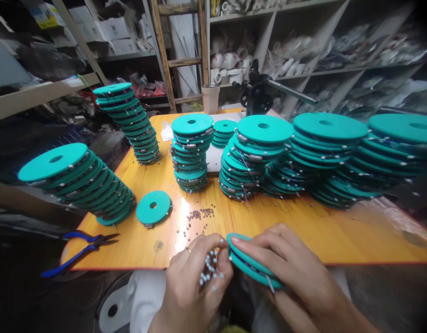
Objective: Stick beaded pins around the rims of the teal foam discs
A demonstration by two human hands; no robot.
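Observation:
Above my lap at the table's front edge, my right hand grips a green foam line spool, tilted, with dark line in its groove. White-headed pins stick out of its rim. My left hand is curled around a bunch of pins with pale heads. Its thumb and forefinger are pinched together at the spool's left edge, and one pale pin head shows at the fingertips. A single green spool lies flat on the table beyond my left hand, near scattered small dark beads.
Blue-handled pliers lie at the table's left front. Several stacks of green spools stand around, including a leaning left stack and a middle stack. Behind them are a cup, a black clamp-like device, a wooden ladder and loaded shelves.

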